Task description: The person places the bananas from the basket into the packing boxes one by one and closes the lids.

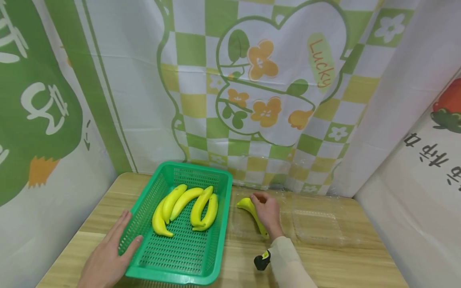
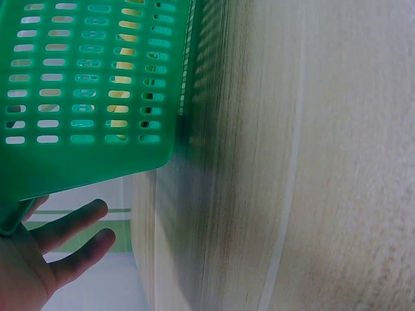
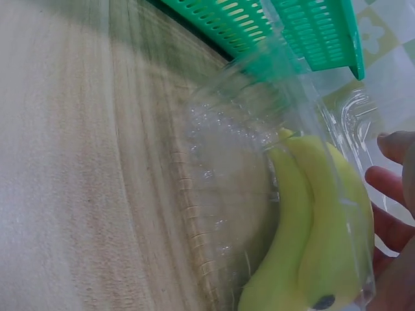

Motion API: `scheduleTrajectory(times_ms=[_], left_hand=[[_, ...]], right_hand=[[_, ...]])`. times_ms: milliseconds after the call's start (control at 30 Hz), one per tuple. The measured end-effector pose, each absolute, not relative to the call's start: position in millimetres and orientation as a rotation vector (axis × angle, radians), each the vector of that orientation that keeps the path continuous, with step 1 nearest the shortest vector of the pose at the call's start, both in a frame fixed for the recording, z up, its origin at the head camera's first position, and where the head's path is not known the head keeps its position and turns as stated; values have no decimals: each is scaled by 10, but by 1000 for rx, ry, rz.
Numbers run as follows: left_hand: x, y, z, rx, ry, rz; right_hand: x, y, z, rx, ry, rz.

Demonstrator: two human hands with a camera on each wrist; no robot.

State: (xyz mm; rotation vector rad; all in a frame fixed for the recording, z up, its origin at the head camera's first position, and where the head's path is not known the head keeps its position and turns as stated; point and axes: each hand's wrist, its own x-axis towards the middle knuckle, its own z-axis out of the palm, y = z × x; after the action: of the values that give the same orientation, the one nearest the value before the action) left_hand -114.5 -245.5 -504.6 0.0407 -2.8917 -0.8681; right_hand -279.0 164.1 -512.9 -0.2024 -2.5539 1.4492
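Note:
A green plastic basket [image 1: 176,276] holds several yellow bananas [image 1: 186,199]. My left hand [image 1: 109,252] rests at its left rim with straight, spread fingers; the left wrist view shows those fingers [image 2: 68,223] past the basket's corner [image 2: 97,159]. To the right, a single banana [image 1: 255,214] lies in a clear plastic container [image 1: 237,230]. Over that banana is my right hand [image 1: 268,212], fingers loosely bent. From the right wrist, the banana [image 3: 331,214] shows through the clear wall, with the hand [image 3: 392,201] beside it and gaps between the fingers.
The clear lid half [image 1: 318,224] lies flat on the right of the wooden table [image 1: 324,264]. A printed curtain [image 1: 201,100] hangs along the back edge, with cloth walls on both sides. On the right wrist sits a small black device [image 1: 262,261].

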Motion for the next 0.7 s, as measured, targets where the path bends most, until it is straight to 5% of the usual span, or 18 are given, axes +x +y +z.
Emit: scheduleTrajectory(times_ms=[700], left_hand=[[-1154, -2466, -5050, 34, -2899, -859]], right_hand=[[-2761, 1385, -4774, -121, -2370, 1544]])
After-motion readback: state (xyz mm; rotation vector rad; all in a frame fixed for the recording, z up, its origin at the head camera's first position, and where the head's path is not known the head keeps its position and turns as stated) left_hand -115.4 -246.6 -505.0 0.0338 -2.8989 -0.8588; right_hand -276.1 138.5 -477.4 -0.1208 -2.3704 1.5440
